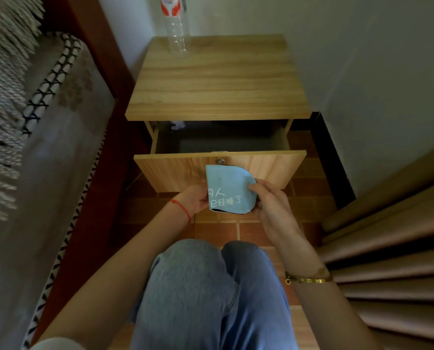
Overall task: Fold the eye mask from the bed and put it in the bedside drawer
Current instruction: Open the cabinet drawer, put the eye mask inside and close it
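Observation:
A light blue eye mask (228,188) with white lettering is folded in half, a black underside showing at its lower edge. Both hands hold it just in front of the drawer front. My left hand (197,200) grips its left edge; my right hand (269,203) pinches its right side with thumb on top. The wooden bedside drawer (261,165) stands pulled open, its dark interior visible behind the mask, with a small metal knob just above the mask.
A clear plastic bottle (176,26) stands on the wooden nightstand top (216,84). The bed (34,147) with a patterned cover lies at left. Curtain folds (392,261) hang at right. My knees in jeans (211,286) are below, over a tiled floor.

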`<action>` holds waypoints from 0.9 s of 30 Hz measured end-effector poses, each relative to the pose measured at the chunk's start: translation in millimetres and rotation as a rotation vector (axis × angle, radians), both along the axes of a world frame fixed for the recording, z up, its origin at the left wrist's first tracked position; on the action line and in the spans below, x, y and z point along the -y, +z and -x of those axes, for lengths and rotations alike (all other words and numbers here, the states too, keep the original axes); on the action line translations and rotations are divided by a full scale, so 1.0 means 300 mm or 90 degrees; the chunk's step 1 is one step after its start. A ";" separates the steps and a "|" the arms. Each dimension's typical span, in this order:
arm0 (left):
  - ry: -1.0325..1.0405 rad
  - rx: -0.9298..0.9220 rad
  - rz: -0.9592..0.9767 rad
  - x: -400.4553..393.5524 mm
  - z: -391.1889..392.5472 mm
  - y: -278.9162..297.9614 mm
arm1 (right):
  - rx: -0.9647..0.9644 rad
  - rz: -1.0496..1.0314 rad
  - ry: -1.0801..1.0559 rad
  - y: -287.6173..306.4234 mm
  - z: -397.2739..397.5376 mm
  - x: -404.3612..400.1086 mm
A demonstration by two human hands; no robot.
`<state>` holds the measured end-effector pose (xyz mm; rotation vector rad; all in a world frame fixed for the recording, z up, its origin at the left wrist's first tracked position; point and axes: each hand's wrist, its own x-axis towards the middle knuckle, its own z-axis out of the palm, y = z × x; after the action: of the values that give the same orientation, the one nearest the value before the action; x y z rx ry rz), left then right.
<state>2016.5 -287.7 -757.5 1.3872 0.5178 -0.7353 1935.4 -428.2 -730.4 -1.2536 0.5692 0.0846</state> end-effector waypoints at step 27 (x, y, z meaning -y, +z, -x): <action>-0.147 -0.042 0.008 -0.202 0.105 0.095 | -0.037 0.004 -0.020 0.001 0.029 -0.070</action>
<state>1985.0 -227.1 -729.1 1.4288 0.4072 -0.9723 1926.8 -407.1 -730.1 -1.2515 0.6394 0.0936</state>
